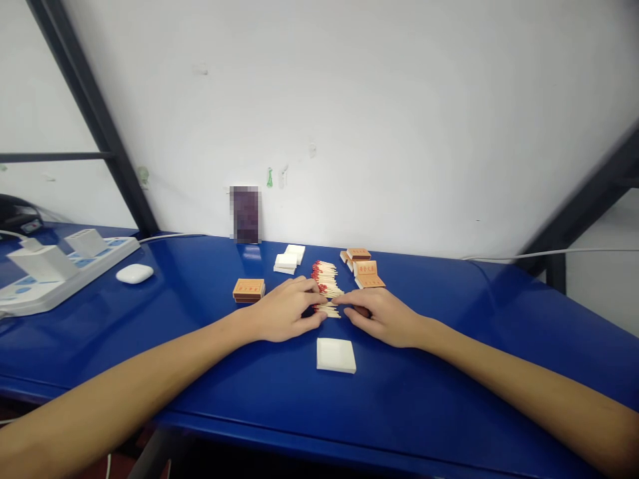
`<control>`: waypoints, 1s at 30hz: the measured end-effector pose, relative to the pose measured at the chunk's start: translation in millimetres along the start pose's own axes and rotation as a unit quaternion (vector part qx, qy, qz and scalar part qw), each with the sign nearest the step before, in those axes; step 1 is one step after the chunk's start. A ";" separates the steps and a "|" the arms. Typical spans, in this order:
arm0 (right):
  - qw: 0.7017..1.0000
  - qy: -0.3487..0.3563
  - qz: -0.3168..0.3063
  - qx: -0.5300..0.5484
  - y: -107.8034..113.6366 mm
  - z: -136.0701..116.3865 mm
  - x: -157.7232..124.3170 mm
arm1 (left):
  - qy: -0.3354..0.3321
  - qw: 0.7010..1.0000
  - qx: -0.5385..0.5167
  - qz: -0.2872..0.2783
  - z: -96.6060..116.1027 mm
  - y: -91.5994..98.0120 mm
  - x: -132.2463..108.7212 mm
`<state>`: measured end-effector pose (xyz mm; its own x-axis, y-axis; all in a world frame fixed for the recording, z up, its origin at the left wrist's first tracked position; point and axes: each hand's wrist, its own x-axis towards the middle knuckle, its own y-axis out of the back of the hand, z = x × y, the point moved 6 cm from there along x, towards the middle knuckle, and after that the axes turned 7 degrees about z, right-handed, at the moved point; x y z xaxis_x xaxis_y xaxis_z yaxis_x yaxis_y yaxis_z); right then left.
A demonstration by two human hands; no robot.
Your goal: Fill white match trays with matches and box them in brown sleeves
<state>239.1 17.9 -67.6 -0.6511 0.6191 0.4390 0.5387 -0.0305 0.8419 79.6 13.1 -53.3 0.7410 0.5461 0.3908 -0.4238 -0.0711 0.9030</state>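
Note:
Loose matches with red heads (pixel 327 276) lie in a long pile on the blue table, heads to the left. A smaller bunch of matches (pixel 330 310) lies nearer me, between my hands. My left hand (pixel 289 309) rests at the head side, thumb and forefinger apart around the bunch's red ends. From the other side, my right hand (pixel 384 316) reaches in, forefinger stretched to the bare stick ends and thumb apart below it. Its other fingers are partly hidden. In front of both hands lies a white inner matchbox tray (pixel 336 355).
Orange matchboxes (pixel 248 290) are stacked left of my left hand. Orange matchbox sleeves (pixel 367 271) lie behind my right hand, and white trays (pixel 290 258) stand behind the left. Further left are a white earbud case (pixel 134 273) and a power strip (pixel 107 256). A wall (pixel 379 133) bounds the back.

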 end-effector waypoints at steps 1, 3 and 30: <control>1.000 -0.002 0.000 -0.001 -0.1 0.1 0.2 | 0.001 1.000 -0.001 0.000 -0.1 -0.2 0.0; 1.000 -0.005 -0.004 -0.006 -0.3 -0.1 0.7 | 0.000 1.000 -0.004 0.000 -0.4 -1.2 0.0; 0.997 0.043 -0.012 -0.065 -0.8 -11.5 0.7 | 0.023 0.995 -0.094 0.001 0.4 -3.8 1.7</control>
<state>232.1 9.3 -64.4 -0.7090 0.5521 0.4388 0.4518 -0.1222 0.8837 82.7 14.0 -56.0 0.7171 0.5838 0.3807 -0.5189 0.0825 0.8509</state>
